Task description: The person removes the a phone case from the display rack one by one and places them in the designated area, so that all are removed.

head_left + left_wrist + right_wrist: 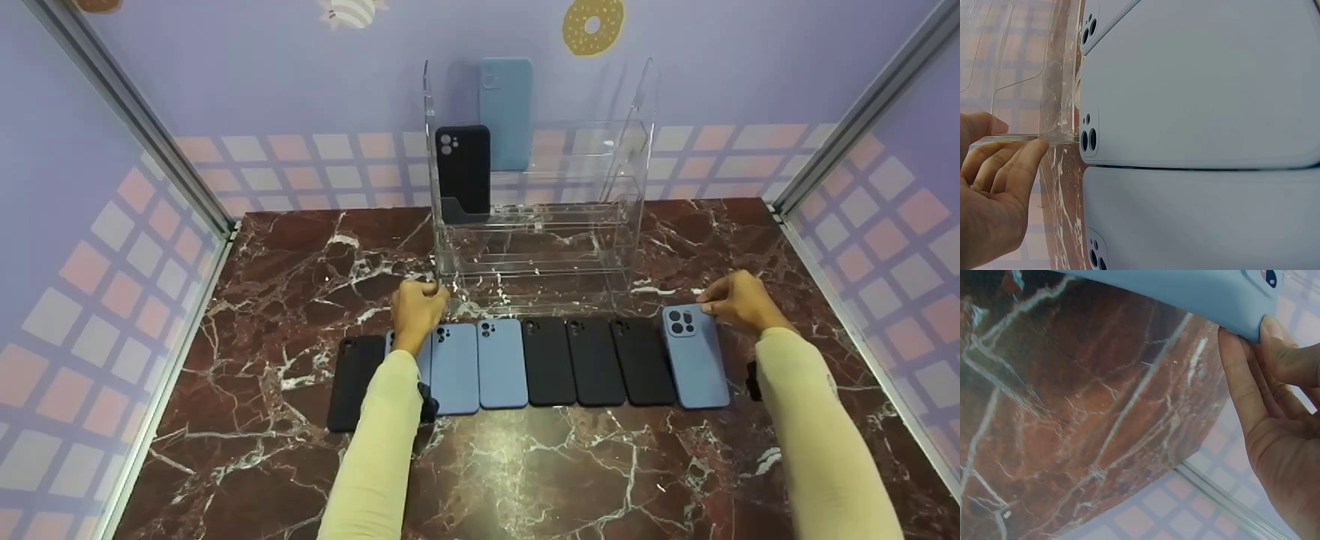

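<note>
The left hand (420,309) pinches the clear plastic tiered stand (540,217) beside it and should hold it steady, while the right hand (739,298), pinching one corner of the flat light-blue phone case (699,367) just left of it, should grip gently.

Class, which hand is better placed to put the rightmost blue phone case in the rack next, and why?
Likely the right hand: it pinches that phone case by a top corner. The left hand, farther away, grips the clear rack.

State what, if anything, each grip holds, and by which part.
Left grip: clear rack, by its left side. Right grip: rightmost blue phone case, by its top right corner.
</note>
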